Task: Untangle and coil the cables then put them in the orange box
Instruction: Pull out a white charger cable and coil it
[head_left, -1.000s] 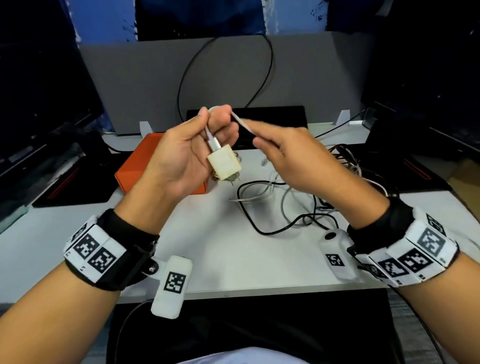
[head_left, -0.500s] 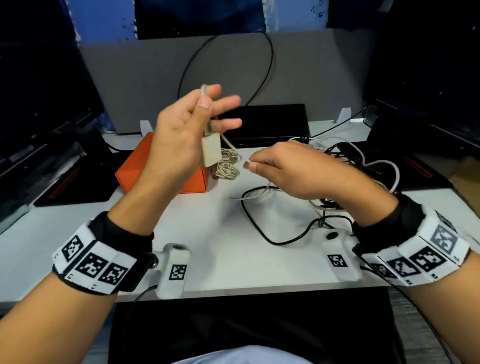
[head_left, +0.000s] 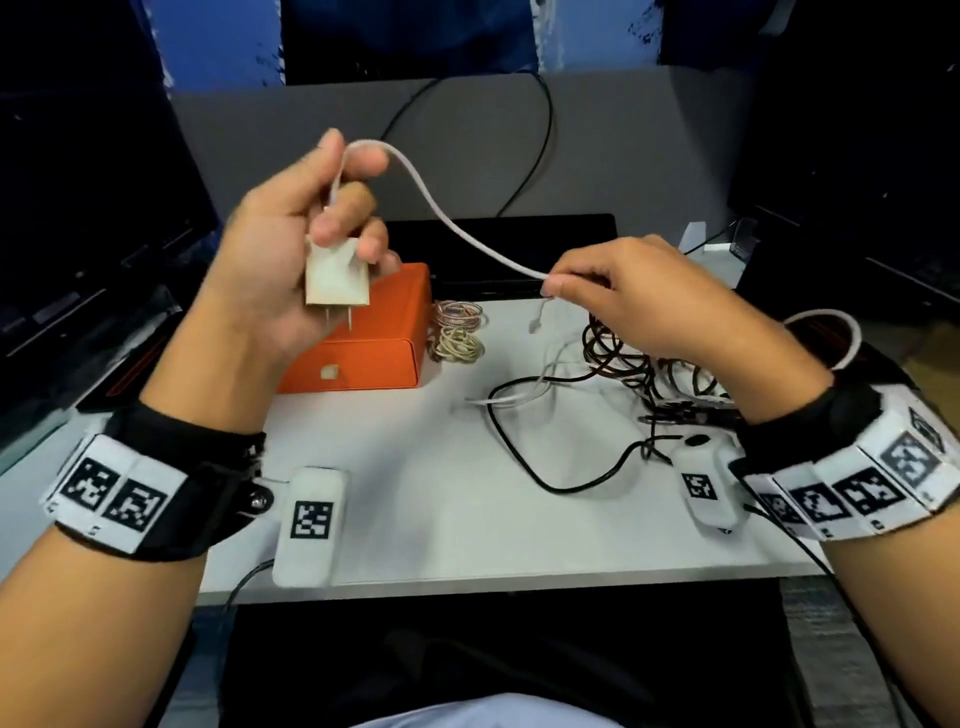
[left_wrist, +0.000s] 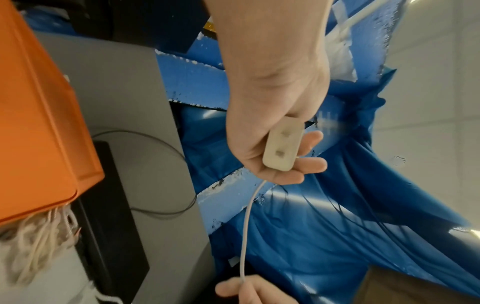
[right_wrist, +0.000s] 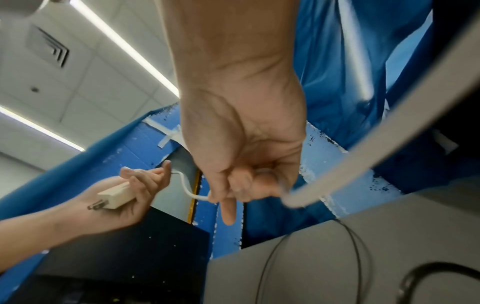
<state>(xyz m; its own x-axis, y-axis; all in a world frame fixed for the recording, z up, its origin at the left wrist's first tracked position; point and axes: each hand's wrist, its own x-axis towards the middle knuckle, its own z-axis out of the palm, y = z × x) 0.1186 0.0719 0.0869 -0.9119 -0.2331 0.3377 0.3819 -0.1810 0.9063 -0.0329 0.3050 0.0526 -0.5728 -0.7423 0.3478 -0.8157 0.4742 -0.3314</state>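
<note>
My left hand (head_left: 311, 244) grips a cream wall charger (head_left: 336, 275) (left_wrist: 283, 148) (right_wrist: 116, 195) above the orange box (head_left: 363, 343), prongs pointing down. Its white cable (head_left: 457, 228) (left_wrist: 245, 226) arcs over my left fingers and runs down to my right hand (head_left: 613, 291), which pinches it (right_wrist: 192, 194) between thumb and fingertips. Past that hand the cable loops out behind my right wrist (head_left: 831, 332). A tangle of black and white cables (head_left: 623, 374) lies on the white table under my right hand.
A coiled beige cable bundle (head_left: 457, 332) sits right of the orange box. A black flat device (head_left: 498, 244) stands behind them against a grey partition (head_left: 467, 145). Dark monitors flank both sides. A thin black cable (head_left: 545, 467) trails toward the table's front edge.
My left hand turned palm-in and closed round the charger, prongs now down. My right hand slid along the white cable to the right, drawing it into a long arc.
</note>
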